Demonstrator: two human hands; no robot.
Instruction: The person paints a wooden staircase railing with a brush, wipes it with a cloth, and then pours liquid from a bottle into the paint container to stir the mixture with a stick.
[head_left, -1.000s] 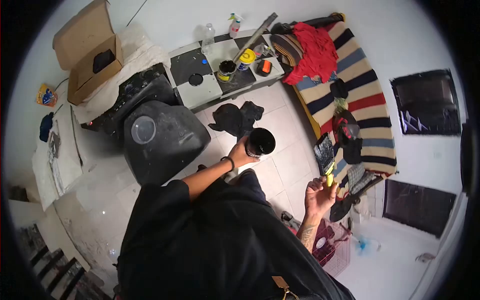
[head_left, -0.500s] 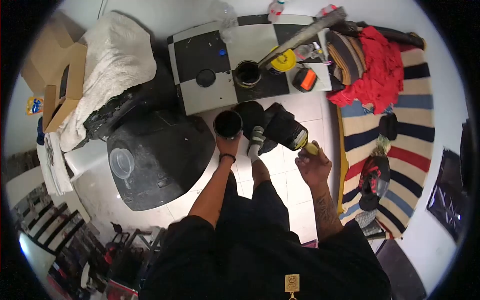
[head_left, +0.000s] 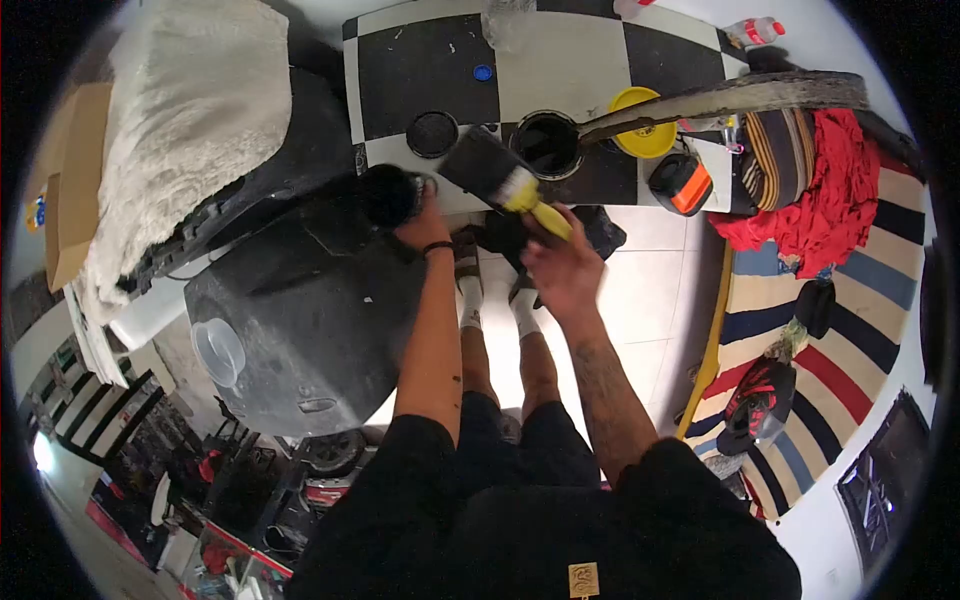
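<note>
My left hand is closed round a dark cup, somewhat blurred, at the table's front edge; its contents look black. In my right hand is a wide paintbrush with a yellow handle and black-coated bristles. The bristles point up and left, over the table edge to the right of the cup and apart from it. Just beyond the brush stands an open can of dark liquid. A long stained wooden stick leans across the can's rim. A round black lid lies left of the can.
On the checkered table are a yellow lid, a black-and-orange object and a blue cap. A large black panel at left carries a clear plastic tub. A striped couch with red cloth stands right.
The brush has swung up and left from low on the right to the table edge. The cup has moved left and toward the table. My head view has shifted as well.
</note>
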